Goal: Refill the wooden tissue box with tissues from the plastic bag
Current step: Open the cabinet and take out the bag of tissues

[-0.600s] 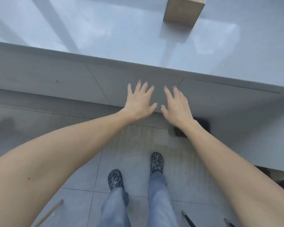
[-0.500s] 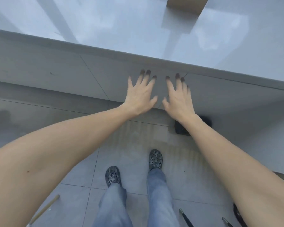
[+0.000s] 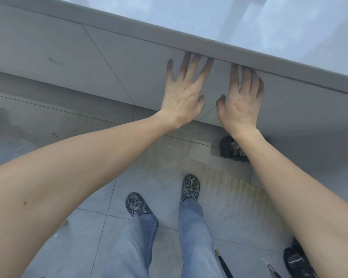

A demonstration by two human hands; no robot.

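My left hand and my right hand are stretched out side by side against the grey cabinet front, just under the overhanging counter edge. The fingers of both hands are straight and spread, and their tips reach up into the shadow below the counter lip. Neither hand holds anything. The wooden tissue box and the plastic bag are out of view.
The glossy white countertop fills the top of the view. Below are a tiled floor, my two feet in patterned clogs, a dark object at the cabinet base, and black items at lower right.
Both hands have moved up the cabinet front to the underside of the counter lip. The view has tilted down, so the wooden box on the countertop has left the frame.
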